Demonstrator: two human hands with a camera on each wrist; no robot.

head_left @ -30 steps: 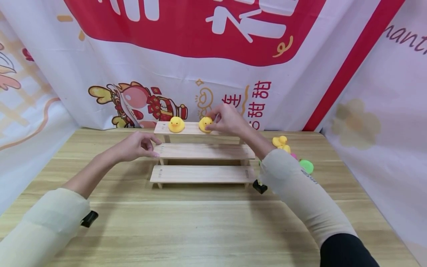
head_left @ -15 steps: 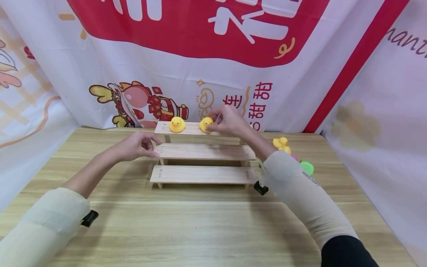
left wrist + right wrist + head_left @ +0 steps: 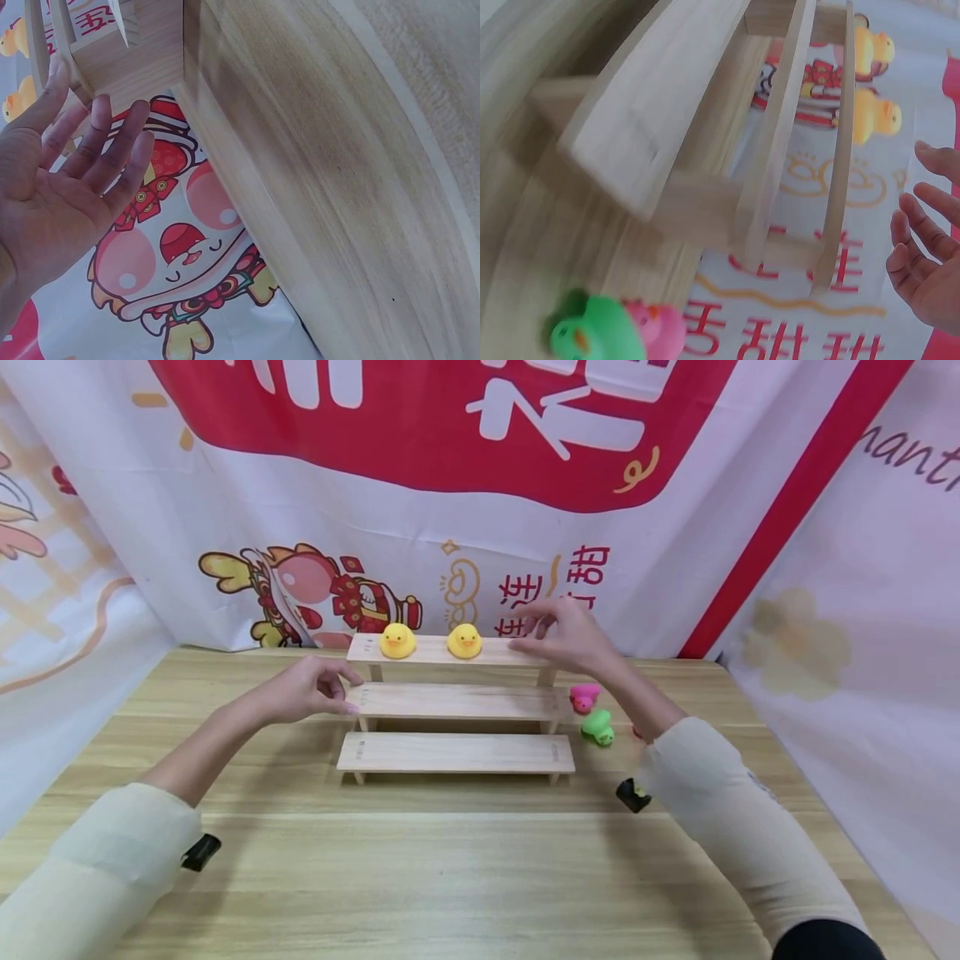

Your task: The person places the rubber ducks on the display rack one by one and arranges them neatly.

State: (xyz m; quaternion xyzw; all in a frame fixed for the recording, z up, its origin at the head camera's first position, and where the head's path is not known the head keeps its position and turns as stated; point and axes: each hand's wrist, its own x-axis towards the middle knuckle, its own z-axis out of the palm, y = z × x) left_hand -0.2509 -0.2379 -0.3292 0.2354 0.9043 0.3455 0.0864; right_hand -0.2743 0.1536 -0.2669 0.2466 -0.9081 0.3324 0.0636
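A three-tier wooden display stand [image 3: 457, 702] stands on the table. Two yellow rubber ducks sit on its top tier: one duck [image 3: 397, 641] toward the left end, the other duck [image 3: 464, 642] near the middle. My left hand [image 3: 311, 687] holds the left end of the middle tier between thumb and fingers; the left wrist view shows thumb and index fingertips at the board's end. Beyond the top tier's right end, my right hand [image 3: 566, 631] hovers with loosely bent fingers and nothing between them. The right wrist view has this hand [image 3: 934, 247] apart from both ducks.
Right of the stand lie a pink rubber duck [image 3: 583, 697] and a green rubber duck [image 3: 597, 727]. A bit of something red [image 3: 637, 732] shows beside my right forearm, which covers the area behind it. A printed cloth backdrop [image 3: 480, 518] rises behind the table.
My right hand has let go of the second yellow duck and moved right, leaving it on the top tier. The pink and green ducks have come into view. My left hand has stayed put.
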